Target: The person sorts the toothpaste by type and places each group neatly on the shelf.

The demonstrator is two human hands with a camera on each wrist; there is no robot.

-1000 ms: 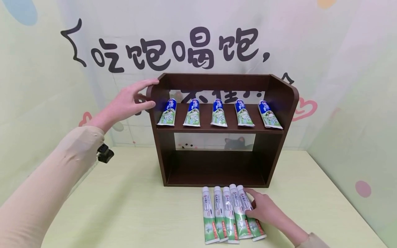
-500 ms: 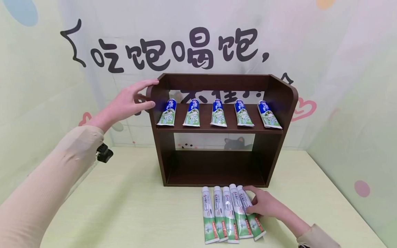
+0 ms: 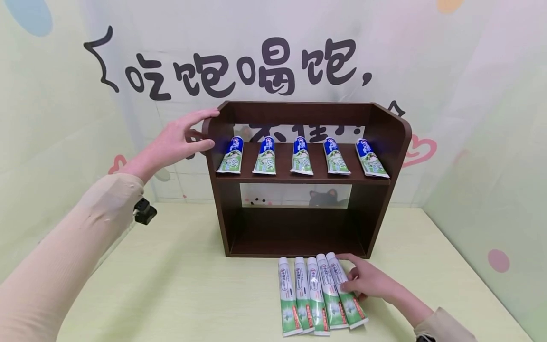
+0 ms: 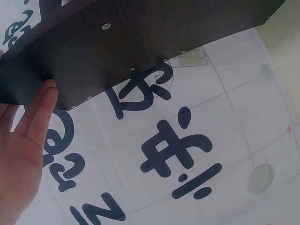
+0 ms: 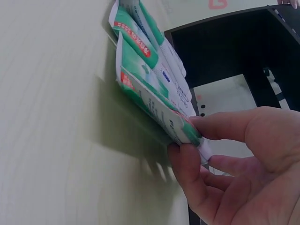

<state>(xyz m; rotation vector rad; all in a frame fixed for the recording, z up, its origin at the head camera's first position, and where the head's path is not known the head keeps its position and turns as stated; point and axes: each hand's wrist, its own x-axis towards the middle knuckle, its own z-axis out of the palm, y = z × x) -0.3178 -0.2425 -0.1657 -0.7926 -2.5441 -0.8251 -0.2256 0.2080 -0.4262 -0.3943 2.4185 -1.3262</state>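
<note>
White-and-green tube (image 5: 157, 110) in the pinch of the right hand (image 3: 367, 281)

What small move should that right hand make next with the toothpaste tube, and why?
Probably lift the rightmost white-and-green toothpaste tube toward the lower shelf: the right hand pinches it, its cap end faces that shelf, and the upper shelf bears a row of five blue-and-green toothpaste tubes.

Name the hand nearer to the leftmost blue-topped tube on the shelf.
Left. The left hand touches the side panel beside that tube; the right hand is down in front, pinching a white-green tube.
</note>
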